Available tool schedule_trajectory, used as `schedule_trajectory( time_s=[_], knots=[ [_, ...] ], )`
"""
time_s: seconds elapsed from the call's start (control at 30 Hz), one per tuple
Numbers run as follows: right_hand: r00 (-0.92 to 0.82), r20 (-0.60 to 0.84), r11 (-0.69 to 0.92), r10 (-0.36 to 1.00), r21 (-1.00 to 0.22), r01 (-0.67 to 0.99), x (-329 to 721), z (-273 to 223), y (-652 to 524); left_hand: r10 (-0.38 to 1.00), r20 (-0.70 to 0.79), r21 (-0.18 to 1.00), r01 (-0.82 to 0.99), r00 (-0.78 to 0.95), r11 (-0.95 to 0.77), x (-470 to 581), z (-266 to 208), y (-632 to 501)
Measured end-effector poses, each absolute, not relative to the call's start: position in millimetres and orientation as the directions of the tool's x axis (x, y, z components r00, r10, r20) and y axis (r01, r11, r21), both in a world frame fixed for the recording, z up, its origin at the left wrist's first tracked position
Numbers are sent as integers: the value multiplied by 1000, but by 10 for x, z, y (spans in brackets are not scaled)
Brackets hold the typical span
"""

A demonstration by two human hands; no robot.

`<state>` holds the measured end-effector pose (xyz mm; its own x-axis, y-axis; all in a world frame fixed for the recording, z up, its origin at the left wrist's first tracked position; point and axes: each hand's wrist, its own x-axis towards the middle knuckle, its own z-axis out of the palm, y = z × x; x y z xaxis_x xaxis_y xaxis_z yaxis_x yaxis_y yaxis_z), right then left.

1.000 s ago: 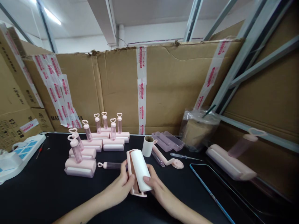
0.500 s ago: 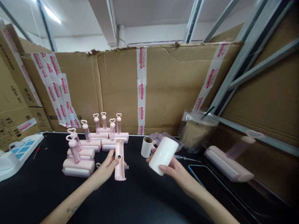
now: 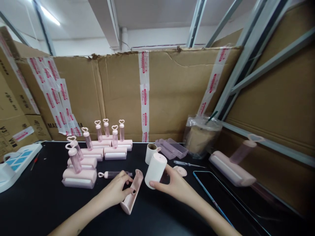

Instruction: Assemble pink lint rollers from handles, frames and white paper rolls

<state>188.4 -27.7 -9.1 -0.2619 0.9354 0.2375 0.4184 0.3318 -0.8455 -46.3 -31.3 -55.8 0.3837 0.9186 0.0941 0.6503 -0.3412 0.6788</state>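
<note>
My left hand (image 3: 117,189) grips the edge of a pink half-round lint roller housing (image 3: 130,200), which lies slanted on or just above the black table with its hollow side up. In my right hand (image 3: 176,186) is a white lint roller paper roll (image 3: 155,172), held upright with a slight tilt, a pink cap in its top end. Beside my left fingers lies a clear pink handle (image 3: 114,174) with a heart-shaped loop. Behind the held roll stands another white roll (image 3: 149,154) with an open core. A round pink end cap (image 3: 180,170) rests right of my right hand.
Several finished-looking pink lint rollers (image 3: 81,178) stand at the left, and one more (image 3: 232,167) at the right. Translucent covers (image 3: 169,149), a screwdriver (image 3: 187,163), a bagged drink cup (image 3: 200,139) and a blue-edged dark tray (image 3: 209,190) lie around. Cardboard (image 3: 120,95) walls the back.
My left hand has lowered and tilted the housing towards the table. My right hand has brought the roll left and turned it more upright, so its capped end shows.
</note>
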Motion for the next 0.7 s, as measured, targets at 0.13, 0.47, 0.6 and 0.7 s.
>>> schedule_trajectory(
  time_s=[0.13, 0.47, 0.6, 0.7],
  knots=[
    [-329, 184, 323, 926, -839, 438, 1828, -156, -330, 949, 117, 654, 697, 293, -296, -525, -488, -223],
    [-506, 352, 582, 788, -694, 423, 1710, -160, -459, 820, 402, 673, 476, 407, -566, -261, -192, -534],
    [-417, 444, 604, 793, -667, 436, 1909, 5, -393, 774, 492, 552, 545, 398, -631, -162, -130, -492],
    [-325, 490, 588, 809, -663, 464, 1992, 73, -376, 696, 585, 289, 694, 417, -659, -156, -141, -409]
  ],
)
